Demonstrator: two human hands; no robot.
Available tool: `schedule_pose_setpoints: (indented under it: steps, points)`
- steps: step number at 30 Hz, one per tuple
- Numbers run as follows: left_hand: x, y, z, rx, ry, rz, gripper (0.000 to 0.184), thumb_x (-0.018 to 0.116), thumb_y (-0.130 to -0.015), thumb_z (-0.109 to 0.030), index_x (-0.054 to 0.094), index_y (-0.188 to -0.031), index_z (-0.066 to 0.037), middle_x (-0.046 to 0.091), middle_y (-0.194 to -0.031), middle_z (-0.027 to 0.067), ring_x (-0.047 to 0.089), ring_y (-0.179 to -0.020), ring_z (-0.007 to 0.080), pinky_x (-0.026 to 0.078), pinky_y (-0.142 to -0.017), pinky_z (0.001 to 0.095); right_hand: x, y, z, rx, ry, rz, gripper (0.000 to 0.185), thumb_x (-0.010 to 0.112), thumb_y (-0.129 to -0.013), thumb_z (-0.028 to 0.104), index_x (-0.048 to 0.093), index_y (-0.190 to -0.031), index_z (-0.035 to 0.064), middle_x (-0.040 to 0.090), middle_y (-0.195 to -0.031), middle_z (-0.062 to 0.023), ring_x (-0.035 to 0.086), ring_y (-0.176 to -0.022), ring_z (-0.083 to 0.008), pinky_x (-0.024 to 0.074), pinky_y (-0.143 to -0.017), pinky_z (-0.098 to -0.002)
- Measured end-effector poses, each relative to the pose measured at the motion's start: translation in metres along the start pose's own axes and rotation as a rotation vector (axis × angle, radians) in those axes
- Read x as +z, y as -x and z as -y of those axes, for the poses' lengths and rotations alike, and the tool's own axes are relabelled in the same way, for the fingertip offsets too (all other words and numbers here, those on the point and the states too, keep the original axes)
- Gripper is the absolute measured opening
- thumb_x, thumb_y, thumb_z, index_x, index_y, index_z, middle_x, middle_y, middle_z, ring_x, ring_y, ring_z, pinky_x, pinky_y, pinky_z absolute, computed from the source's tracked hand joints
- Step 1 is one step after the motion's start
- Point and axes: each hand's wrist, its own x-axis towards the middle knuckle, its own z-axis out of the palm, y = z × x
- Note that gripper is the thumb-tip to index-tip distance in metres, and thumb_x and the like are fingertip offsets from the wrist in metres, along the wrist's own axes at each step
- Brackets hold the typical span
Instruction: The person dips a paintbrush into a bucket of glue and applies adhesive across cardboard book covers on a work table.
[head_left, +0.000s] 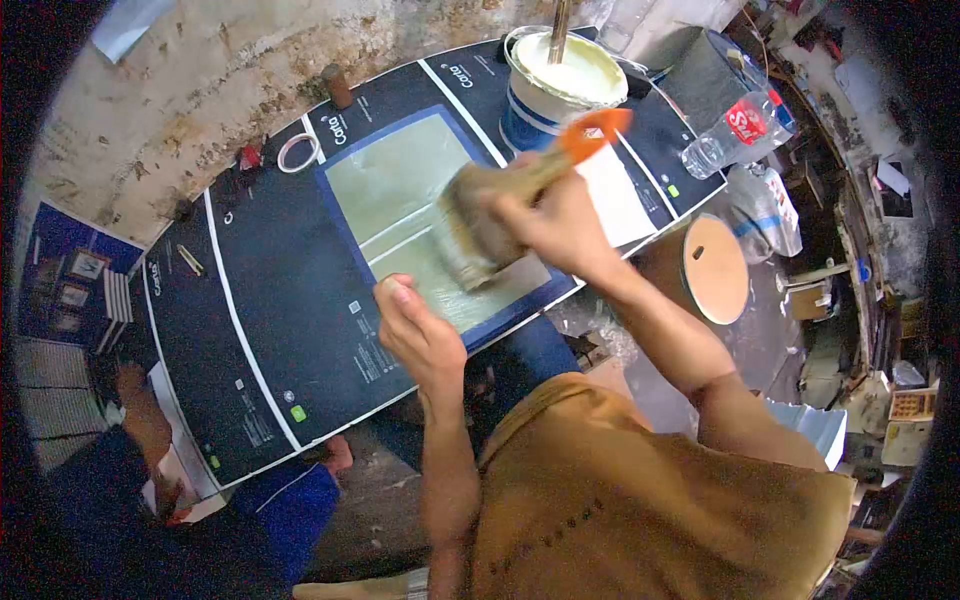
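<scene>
My right hand [545, 215] is closed around a wide paste brush [465, 240] with an orange handle end. Its bristles are blurred and lie against a blue-edged board [405, 180]. Pale, wet-looking panels cover the board's middle, with a light strip between them. At the board's near left edge is my left hand [420, 330], its fingers curled together. Whatever may be inside those fingers is hidden. Beyond my right hand stands a white and blue bucket [530, 118] of creamy white paste, with a stick upright in it.
Black "Carta" panels [275, 260] cover the table. A tape roll [297, 153] lies near the wall. To the right are a plastic bottle [725, 135], a white sheet [615, 195] and a round brown stool [715, 268]. Another person's arm [145, 415] is at lower left, near stacked books [117, 310].
</scene>
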Motion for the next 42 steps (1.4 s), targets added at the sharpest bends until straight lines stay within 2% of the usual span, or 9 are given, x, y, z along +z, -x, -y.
schedule_pose_setpoints:
  steps: [5,10,13,17,19,21,23,35,42]
  points:
    - [0.005,-0.003,0.005,0.029,-0.038,-0.047,0.038,0.029,-0.101,-0.029,0.051,-0.091,0.001,0.051,-0.073,0.0181,0.051,-0.066,0.0342,0.039,-0.062,0.0420,-0.057,0.007,-0.021,0.271,0.200,0.267,0.036,0.068,-0.078,0.036,0.064,-0.079,-0.0006,0.064,-0.070,-0.0187,0.065,-0.065,-0.0296,0.0518,-0.063,-0.0399]
    - [0.006,0.000,0.004,-0.029,0.099,-0.068,0.050,0.026,-0.102,-0.042,0.053,-0.088,-0.002,0.049,-0.068,0.0054,0.048,-0.064,0.0193,0.038,-0.060,0.0345,-0.140,0.025,-0.043,0.256,0.424,-0.137,0.031,0.070,-0.081,0.030,0.064,-0.091,0.0014,0.063,-0.075,-0.0053,0.058,-0.066,-0.0150,0.0455,-0.059,-0.0296]
    - [-0.019,-0.022,0.008,-0.416,0.837,0.089,0.056,0.026,-0.101,-0.050,0.056,-0.089,-0.004,0.052,-0.072,0.0026,0.047,-0.066,0.0165,0.038,-0.061,0.0307,-0.120,0.014,-0.006,0.076,0.123,-0.254,0.019,0.071,-0.086,0.018,0.063,-0.092,0.0018,0.058,-0.071,0.0004,0.052,-0.060,-0.0066,0.0392,-0.049,-0.0200]
    - [-0.055,-0.117,-0.030,-0.016,0.523,-0.025,0.061,0.025,-0.100,-0.052,0.062,-0.101,-0.004,0.063,-0.089,0.0061,0.053,-0.079,0.0172,0.041,-0.076,0.0302,-0.074,0.000,0.015,-0.186,0.078,-0.064,0.020,0.076,-0.080,0.012,0.067,-0.095,0.0015,0.068,-0.088,-0.0048,0.062,-0.076,-0.0113,0.0493,-0.068,-0.0262]
    - [-0.040,-0.185,-0.029,0.440,0.065,0.259,0.082,0.007,-0.097,-0.061,0.066,-0.101,-0.004,0.064,-0.093,0.0086,0.057,-0.095,0.0224,0.040,-0.090,0.0382,-0.043,-0.019,0.028,-0.631,0.097,0.223,0.021,0.072,-0.076,0.011,0.068,-0.097,0.0065,0.066,-0.088,-0.0059,0.062,-0.079,-0.0208,0.0485,-0.070,-0.0326]
    - [-0.006,-0.252,-0.003,0.338,-0.202,0.753,0.098,0.000,-0.089,-0.072,0.070,-0.103,-0.006,0.063,-0.118,0.0126,0.053,-0.116,0.0298,0.029,-0.107,0.0441,0.001,-0.041,0.034,-1.071,0.231,0.376,0.032,0.066,-0.071,0.015,0.066,-0.102,0.0099,0.064,-0.091,-0.0040,0.060,-0.083,-0.0238,0.0457,-0.071,-0.0368]
    - [0.019,-0.278,0.012,-0.044,-0.347,1.075,0.109,-0.003,-0.080,-0.082,0.072,-0.106,-0.007,0.053,-0.134,0.0172,0.042,-0.130,0.0334,0.018,-0.114,0.0460,0.027,-0.057,0.051,-0.860,0.386,0.507,0.035,0.065,-0.071,0.012,0.066,-0.106,0.0071,0.064,-0.097,-0.0084,0.059,-0.090,-0.0265,0.0456,-0.075,-0.0345]
    - [0.024,-0.292,-0.004,-0.174,-0.458,1.281,0.115,0.000,-0.073,-0.088,0.030,-0.146,-0.005,0.049,-0.139,0.0153,0.021,-0.143,0.0306,0.011,-0.115,0.0489,0.099,-0.078,0.063,-0.819,0.365,0.536,0.047,0.066,-0.063,0.017,0.059,-0.108,0.0055,0.057,-0.104,-0.0132,0.052,-0.096,-0.0342,0.0443,-0.081,-0.0435]
    - [0.029,-0.288,-0.003,-0.096,-0.464,1.273,0.109,0.003,-0.073,-0.089,0.026,-0.148,-0.013,0.050,-0.137,0.0154,0.028,-0.140,0.0327,0.017,-0.115,0.0487,0.081,0.009,0.062,-0.817,0.149,0.904,0.022,0.061,-0.070,0.013,0.062,-0.091,0.0073,0.057,-0.091,-0.0114,0.057,-0.092,-0.0310,0.0469,-0.079,-0.0425]
